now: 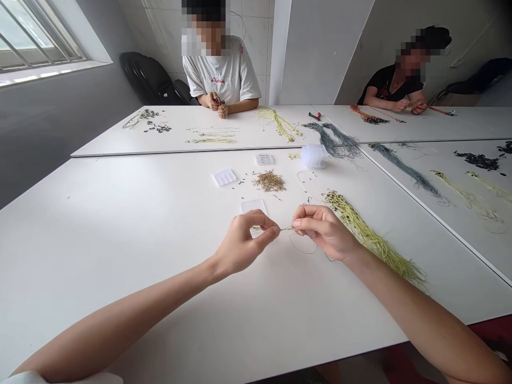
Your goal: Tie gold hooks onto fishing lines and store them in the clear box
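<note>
My left hand [245,242] pinches one end of a thin line [287,229] between thumb and forefinger. Facing it, my right hand [326,230] is closed in a pinch on the same line, a short gap away. A loose loop of the line hangs beneath my right fingers. What sits at the fingertips is too small to make out. Under my left hand lies an open clear plastic box [253,206], partly hidden. A bundle of yellow-green cords [370,237] with dark ends runs beside my right hand. Just beyond my hands is a heap of small brass-coloured metal pieces [271,181].
Small compartment boxes [224,177] and stacked clear boxes [314,156] stand farther back. Grey cord bundles [408,168] lie to the right. Across the white table [120,224], one person [222,74] handles line; another person [394,88] works at far right.
</note>
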The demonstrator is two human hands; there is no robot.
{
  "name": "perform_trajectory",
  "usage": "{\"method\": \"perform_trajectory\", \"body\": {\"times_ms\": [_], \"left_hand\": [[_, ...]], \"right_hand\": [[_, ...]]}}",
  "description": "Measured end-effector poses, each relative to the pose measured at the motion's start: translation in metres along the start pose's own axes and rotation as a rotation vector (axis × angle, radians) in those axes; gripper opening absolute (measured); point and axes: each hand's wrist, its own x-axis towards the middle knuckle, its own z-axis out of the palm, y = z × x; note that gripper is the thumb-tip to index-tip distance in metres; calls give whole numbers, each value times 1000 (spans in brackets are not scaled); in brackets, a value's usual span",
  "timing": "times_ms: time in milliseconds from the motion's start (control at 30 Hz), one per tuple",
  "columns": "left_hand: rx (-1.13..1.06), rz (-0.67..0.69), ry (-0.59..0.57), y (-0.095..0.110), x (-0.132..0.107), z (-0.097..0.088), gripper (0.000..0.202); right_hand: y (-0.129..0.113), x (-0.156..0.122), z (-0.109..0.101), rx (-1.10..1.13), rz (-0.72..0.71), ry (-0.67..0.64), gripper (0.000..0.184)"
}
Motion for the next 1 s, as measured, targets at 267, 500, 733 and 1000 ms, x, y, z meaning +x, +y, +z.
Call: {"method": "perform_trajectory", "body": {"times_ms": [267, 500, 733, 1000], "left_hand": [[113, 78, 111, -5, 0, 3, 21], [76, 66, 175, -7, -2, 3, 23], [6, 19, -1, -6, -2, -3, 24], [78, 78, -34, -1, 2, -6, 28]], "right_hand": [[-3, -8, 9, -275, -195, 135, 14], [4, -7, 9, -261, -77, 94, 16], [6, -5, 9, -189, -44, 56, 20], [0, -3, 4, -195, 21, -63, 22]]}}
